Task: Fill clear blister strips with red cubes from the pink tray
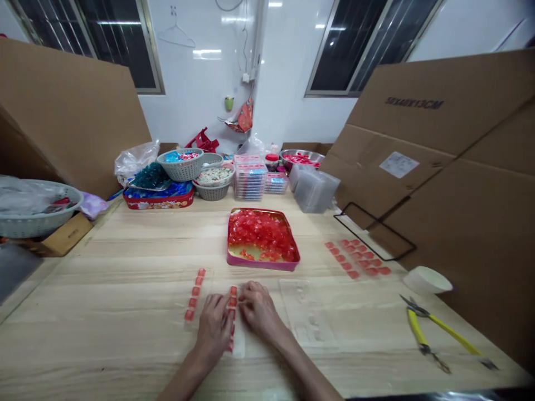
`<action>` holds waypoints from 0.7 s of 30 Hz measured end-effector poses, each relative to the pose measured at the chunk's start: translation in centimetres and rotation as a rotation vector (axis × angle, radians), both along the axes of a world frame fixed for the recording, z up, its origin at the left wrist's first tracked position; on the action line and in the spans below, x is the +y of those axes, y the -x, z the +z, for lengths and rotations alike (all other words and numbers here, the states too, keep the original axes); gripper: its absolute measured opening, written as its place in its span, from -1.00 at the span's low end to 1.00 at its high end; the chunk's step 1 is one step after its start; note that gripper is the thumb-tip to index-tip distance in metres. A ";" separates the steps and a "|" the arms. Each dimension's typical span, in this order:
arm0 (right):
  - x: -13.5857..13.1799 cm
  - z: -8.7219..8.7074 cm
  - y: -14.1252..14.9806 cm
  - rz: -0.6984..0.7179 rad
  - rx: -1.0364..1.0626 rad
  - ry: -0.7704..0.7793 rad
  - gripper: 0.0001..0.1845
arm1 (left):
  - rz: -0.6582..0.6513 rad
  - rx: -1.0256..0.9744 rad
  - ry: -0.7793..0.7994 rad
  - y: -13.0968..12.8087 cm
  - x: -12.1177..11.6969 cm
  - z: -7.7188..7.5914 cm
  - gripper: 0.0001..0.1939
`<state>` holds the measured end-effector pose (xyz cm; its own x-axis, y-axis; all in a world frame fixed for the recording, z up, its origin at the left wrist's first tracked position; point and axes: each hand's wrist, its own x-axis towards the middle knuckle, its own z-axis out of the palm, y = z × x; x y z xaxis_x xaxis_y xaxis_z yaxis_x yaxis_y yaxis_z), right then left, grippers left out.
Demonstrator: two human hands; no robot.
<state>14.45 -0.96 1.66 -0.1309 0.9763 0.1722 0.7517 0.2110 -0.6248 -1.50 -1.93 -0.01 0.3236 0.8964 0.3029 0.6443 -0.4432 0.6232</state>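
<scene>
Red square-celled strip (232, 296) sits between the left hand (213, 328) and right hand (259, 311), fingers (247, 292) extended, unclenched, apparently steadying it on the wooden tabletop (125, 340); a second strip (193, 295) lies just beside, then a pink metal tray (263, 266) of red pieces (259, 236) beyond

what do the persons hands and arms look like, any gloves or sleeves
The left hand and right hand are bare: no gloves, rings or watch show. The left forearm and right forearm are bare too, with no sleeve in view.
</scene>
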 end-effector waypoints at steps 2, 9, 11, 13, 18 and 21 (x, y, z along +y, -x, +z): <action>-0.9 -0.5 0.9 -0.052 -0.043 0.006 -0.84 | -0.029 -0.005 0.012 -0.3 0.0 0.5 -0.72; -1.6 -1.3 2.3 -0.214 0.087 0.079 -0.84 | -0.091 0.047 -0.062 -0.6 0.0 -0.2 -0.77; -1.4 -1.4 2.4 -0.222 0.102 0.090 -0.85 | -0.098 0.051 -0.073 -0.6 0.0 -0.4 -0.77; -1.1 -1.4 2.5 -0.244 0.105 0.119 -0.85 | -0.095 0.048 -0.083 -0.6 0.0 -0.4 -0.77; -0.3 -1.6 2.6 -0.333 0.248 0.116 -0.89 | -0.092 0.041 -0.081 -0.6 0.0 -0.7 -0.75; 0.1 -2.0 2.5 -0.338 0.305 0.102 -0.90 | -0.095 0.053 -0.061 -0.6 -0.1 -0.5 -0.74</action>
<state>11.93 -0.83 -0.38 0.2396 0.9693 0.0547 0.5469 -0.0882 -0.8326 -0.90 -2.03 -0.54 0.4233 0.8412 0.3364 0.6289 -0.5401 0.5592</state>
